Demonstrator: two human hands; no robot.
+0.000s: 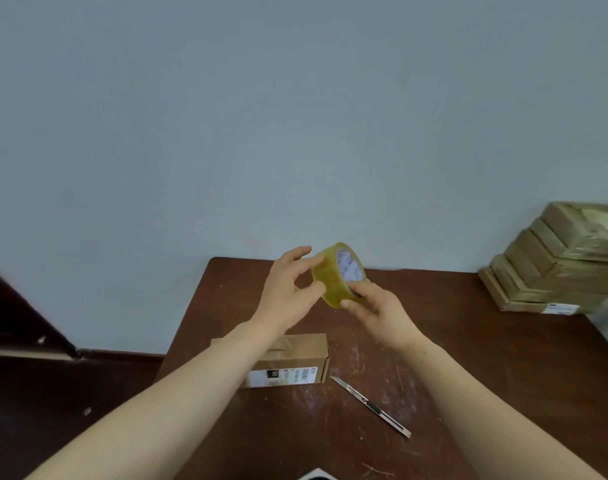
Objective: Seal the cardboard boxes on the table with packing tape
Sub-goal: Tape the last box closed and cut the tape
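We judge the roll of packing tape light, stiff at its core and slick on the clear wrap, so the rim and core are the best places to hold it. Our right hand clasps its lower rim and our left hand pinches the outer wrap opposite, with both forearms raised. Below the grip lies the cardboard box, with the utility knife right of it.

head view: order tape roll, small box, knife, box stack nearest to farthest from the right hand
1. tape roll, held in the right hand
2. small box, lower left, and knife, just below: too close to call
3. box stack, far right corner
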